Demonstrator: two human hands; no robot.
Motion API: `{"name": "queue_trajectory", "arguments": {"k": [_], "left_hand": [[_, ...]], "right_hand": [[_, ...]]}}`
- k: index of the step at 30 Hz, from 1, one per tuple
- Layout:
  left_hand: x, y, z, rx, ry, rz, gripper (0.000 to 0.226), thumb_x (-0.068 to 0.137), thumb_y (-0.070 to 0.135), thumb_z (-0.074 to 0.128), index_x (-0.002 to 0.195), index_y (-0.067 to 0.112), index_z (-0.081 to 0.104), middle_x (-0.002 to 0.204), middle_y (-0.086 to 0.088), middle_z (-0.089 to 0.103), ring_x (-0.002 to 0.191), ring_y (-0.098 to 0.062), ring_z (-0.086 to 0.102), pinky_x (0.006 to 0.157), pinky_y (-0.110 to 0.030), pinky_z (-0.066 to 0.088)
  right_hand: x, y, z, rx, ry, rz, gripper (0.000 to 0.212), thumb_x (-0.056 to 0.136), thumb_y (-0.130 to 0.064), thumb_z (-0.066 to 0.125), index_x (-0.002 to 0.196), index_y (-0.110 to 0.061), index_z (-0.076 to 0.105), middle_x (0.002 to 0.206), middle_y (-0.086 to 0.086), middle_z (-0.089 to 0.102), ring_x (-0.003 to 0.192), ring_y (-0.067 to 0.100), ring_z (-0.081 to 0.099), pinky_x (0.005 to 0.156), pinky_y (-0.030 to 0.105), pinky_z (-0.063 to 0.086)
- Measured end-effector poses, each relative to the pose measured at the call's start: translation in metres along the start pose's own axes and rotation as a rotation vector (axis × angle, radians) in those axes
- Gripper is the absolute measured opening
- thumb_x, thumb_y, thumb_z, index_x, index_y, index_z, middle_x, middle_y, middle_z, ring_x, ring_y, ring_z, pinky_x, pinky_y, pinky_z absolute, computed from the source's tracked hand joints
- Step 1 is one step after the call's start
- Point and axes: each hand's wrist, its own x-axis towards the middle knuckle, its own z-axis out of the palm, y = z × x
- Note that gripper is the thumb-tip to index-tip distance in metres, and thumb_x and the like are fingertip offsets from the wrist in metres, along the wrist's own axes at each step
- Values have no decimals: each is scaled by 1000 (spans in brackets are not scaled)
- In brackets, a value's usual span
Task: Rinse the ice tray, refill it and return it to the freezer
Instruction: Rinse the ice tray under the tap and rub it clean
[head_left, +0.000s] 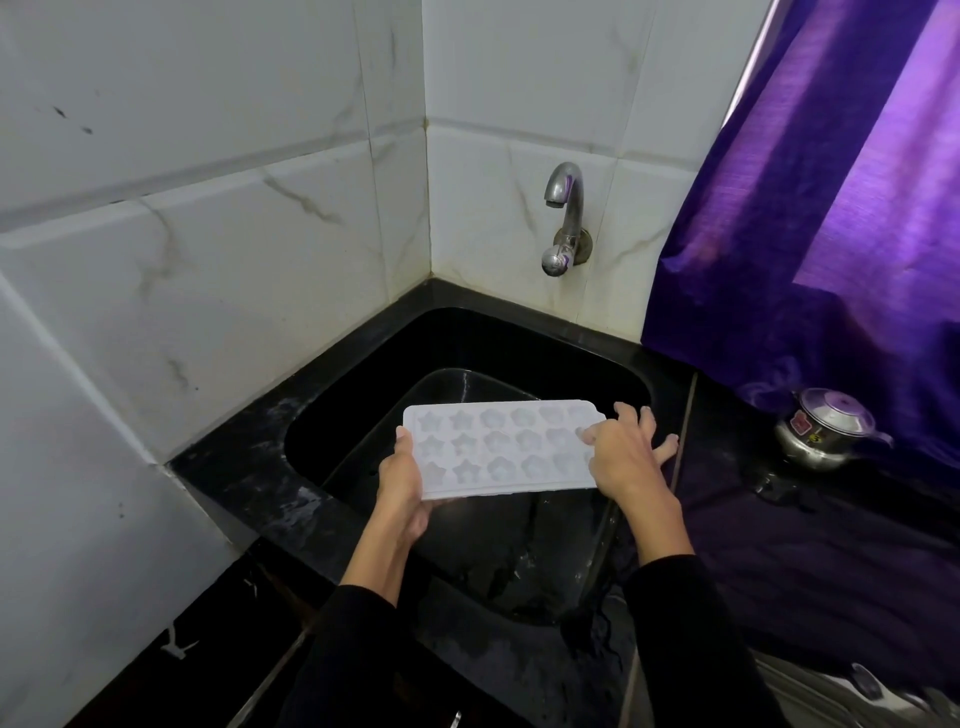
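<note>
- Ice tray (498, 449), white with star and flower cups, is held flat over the black sink (363, 384), below the tap (563, 218) and nearer the person.
- Left hand (402, 480) grips its left end.
- Right hand (626, 452) holds the right end, fingers spread.
- No water runs from the tap.
- Good plan, I think: lift the tray under the spout, tip it a bit so water runs through every cup, and keep both ends held tight.

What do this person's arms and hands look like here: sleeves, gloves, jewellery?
Both arms wear long black sleeves ending partway up the forearm, leaving wrists bare. The left hand and right hand are bare: no gloves, and no rings, watch or bracelets show.
</note>
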Motion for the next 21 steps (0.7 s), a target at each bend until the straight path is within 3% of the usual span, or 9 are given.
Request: {"name": "queue_trajectory", "arguments": {"k": [3,9,14,18,21], "left_hand": [[0,0,-1,0,5,4,43,101,45,28,95,15,58,94,-11,68,86,-29,66,67,-44,54],[0,0,-1,7,0,-5,44,101,45,26,93,15,57,92,-10,68,84,-29,66,64,-44,53],[2,-2,-4,5,17,-2,43,101,46,28,98,15,57,95,-10,69,86,-29,67,66,-44,54],[0,-3,-2,15,12,-16,42,101,45,27,92,17,57,94,-10,68,86,-29,66,68,-46,53],[0,-3,-1,14,15,-13,42,100,46,28,92,17,57,95,-10,68,87,-29,66,67,-46,54]], "right_hand": [[-2,0,0,-7,-9,-4,50,80,16,48,102,-24,69,155,13,16,146,36,-5,112,65,-3],[0,-2,-1,-12,-13,27,53,85,10,51,120,-28,64,156,13,11,146,35,-6,112,64,-3],[-1,-4,2,-24,-53,35,46,78,17,47,91,-23,64,153,13,18,145,37,-3,111,66,-2],[3,-7,3,0,-55,99,39,91,0,48,119,-23,63,154,11,17,146,34,-1,112,64,-2],[2,-7,5,-10,-34,89,47,88,4,51,126,-22,59,155,10,16,146,34,-2,112,64,-2]]}}
